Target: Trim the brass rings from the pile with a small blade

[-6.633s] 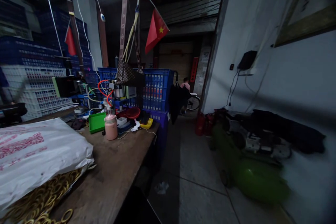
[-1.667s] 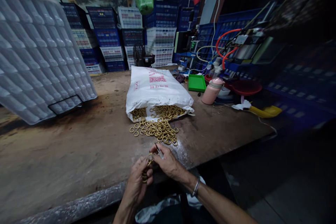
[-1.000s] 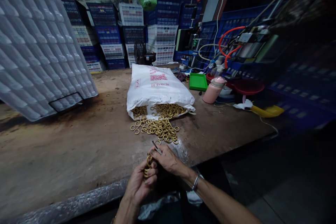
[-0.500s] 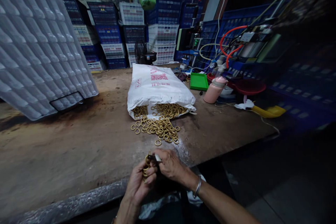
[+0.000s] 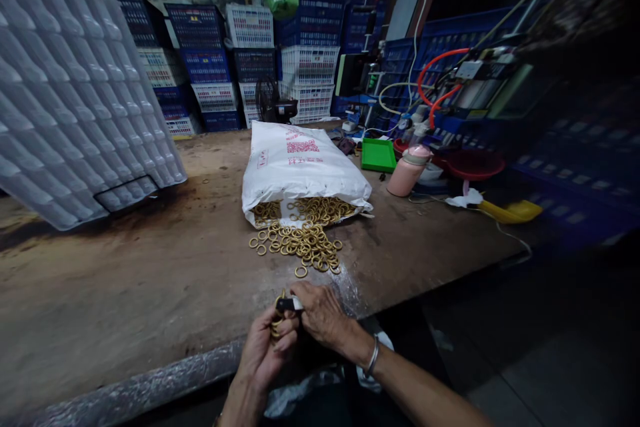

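Note:
Several brass-coloured rings are gripped in my closed left hand, stacked along its fingers. My right hand is closed on a small tool with a black end and a white part. The tool's black end touches or overlaps the uppermost ring; its exact kind does not show. Both hands are close together over the table's front edge. Beyond them lies a loose pile of the same rings, spilling out of the mouth of a white woven sack with red print.
On the left, a large translucent moulded plastic panel leans over the wooden table. To the right are a pink bottle, a green tray and a yellow scoop-like piece. Stacked crates and a small fan stand behind.
The tool in my right hand has turned slightly, and more of its black end shows across the ring. My hands have otherwise barely moved. The pile and sack look the same.

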`<state>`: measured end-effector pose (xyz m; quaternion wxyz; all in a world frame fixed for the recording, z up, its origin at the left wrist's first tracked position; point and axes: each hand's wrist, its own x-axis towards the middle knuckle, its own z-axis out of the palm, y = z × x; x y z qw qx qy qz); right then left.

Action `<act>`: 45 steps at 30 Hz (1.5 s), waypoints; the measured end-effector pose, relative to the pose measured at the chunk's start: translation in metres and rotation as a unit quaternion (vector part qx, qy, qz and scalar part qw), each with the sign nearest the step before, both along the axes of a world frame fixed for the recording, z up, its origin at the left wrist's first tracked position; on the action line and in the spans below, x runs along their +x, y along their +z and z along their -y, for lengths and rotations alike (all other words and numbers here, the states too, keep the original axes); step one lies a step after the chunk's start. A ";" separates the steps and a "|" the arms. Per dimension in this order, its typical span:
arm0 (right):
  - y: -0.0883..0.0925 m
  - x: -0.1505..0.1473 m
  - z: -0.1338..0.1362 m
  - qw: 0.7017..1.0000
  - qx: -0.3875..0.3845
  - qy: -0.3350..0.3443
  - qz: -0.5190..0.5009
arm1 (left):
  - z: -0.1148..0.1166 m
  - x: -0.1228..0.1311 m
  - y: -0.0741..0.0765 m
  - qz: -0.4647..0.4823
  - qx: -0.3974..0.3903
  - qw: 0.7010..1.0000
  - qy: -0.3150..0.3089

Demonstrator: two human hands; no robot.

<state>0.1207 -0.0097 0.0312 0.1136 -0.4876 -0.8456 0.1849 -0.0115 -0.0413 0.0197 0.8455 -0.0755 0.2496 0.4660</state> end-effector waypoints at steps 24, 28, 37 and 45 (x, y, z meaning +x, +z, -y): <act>-0.003 -0.004 0.004 1.000 -0.014 0.006 -0.009 | 0.007 0.000 -0.008 -0.027 0.019 0.999 0.006; -0.006 0.000 0.000 1.000 -0.020 0.019 -0.010 | 0.010 -0.001 -0.008 -0.036 0.027 0.999 0.005; -0.016 0.012 -0.005 0.999 -0.023 0.008 -0.026 | 0.015 -0.001 0.002 -0.052 0.083 0.995 0.010; 0.002 0.004 0.001 1.000 -0.015 0.004 -0.007 | 0.011 -0.003 -0.004 -0.058 0.040 0.997 0.031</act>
